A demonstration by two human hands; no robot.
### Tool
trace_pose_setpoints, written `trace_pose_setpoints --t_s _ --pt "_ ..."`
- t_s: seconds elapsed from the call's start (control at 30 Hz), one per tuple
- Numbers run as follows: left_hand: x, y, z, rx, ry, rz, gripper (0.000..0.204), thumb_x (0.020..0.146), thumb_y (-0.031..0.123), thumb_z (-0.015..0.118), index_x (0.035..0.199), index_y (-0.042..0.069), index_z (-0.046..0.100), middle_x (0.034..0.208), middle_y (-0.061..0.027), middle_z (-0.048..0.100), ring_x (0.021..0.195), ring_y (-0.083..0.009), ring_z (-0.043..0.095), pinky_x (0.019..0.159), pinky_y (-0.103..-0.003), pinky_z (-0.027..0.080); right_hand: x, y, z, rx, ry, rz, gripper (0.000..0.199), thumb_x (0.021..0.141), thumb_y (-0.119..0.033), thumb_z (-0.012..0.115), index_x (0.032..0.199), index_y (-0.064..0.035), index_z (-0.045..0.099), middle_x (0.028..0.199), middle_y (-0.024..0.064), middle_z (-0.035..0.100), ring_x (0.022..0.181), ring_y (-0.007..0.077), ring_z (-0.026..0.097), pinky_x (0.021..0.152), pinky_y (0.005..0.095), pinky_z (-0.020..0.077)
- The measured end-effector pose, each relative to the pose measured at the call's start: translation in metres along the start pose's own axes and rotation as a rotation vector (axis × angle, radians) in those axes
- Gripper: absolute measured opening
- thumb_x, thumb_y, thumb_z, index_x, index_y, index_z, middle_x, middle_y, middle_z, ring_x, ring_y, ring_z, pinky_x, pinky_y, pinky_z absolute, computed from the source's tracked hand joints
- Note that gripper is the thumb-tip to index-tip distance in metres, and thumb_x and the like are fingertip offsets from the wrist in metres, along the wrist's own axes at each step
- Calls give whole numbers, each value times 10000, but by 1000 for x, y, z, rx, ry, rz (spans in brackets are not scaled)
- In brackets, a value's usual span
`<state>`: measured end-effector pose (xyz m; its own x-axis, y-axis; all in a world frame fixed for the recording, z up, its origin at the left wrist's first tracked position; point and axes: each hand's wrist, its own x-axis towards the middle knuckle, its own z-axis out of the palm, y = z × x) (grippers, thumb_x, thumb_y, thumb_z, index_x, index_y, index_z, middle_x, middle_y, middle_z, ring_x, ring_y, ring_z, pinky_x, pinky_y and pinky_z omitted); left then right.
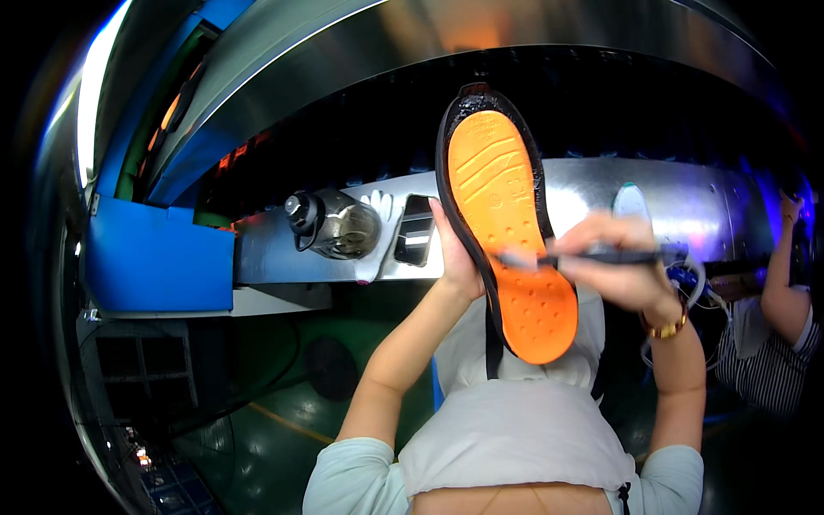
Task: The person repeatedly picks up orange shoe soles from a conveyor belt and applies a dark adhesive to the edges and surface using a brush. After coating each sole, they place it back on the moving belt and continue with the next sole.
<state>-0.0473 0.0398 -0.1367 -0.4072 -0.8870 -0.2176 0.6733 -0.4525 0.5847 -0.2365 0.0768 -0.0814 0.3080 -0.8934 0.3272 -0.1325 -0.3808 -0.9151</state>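
Note:
A shoe sole [498, 180] with a black rim and an orange, dimpled and grooved inner surface is held upright before me, its toe end away from me. My left hand [461, 262] grips its left edge, the fingers mostly hidden behind it. In my right hand [614, 262] is a dark-handled brush [609, 257], pointing left. Its pale tip lies over the lower part of the orange surface, blurred; whether it touches, I cannot tell. Dark, glossy patches show on the black rim at the toe end.
Beyond the sole runs a metal ledge [584, 172]. On it are a dark water bottle [343, 225], a white glove [382, 225], a phone [415, 232] and a pale insole-shaped piece [631, 202]. A blue machine panel [163, 257] stands left; another person's arm [781, 270] shows at right.

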Motion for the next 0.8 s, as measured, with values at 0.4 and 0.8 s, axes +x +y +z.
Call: trace_pose_setpoints --t_s 0.4,0.8 --pt "5 8 13 17 26 309 759 796 661 110 1280 110 304 1240 -134 409 1039 -312 481 887 -417 404 7 3 2 205 -9 33 150 666 8 648 815 2 633 793 121 636 754 177 613 711 271 482" --pt "5 41 20 9 -192 447 781 783 670 152 1278 85 305 1186 -198 442 1023 -364 477 886 -453 386 -17 -9 -2 -33 -243 -209 193 627 -27 702 805 -87 657 815 17 652 782 136 527 741 251 407"
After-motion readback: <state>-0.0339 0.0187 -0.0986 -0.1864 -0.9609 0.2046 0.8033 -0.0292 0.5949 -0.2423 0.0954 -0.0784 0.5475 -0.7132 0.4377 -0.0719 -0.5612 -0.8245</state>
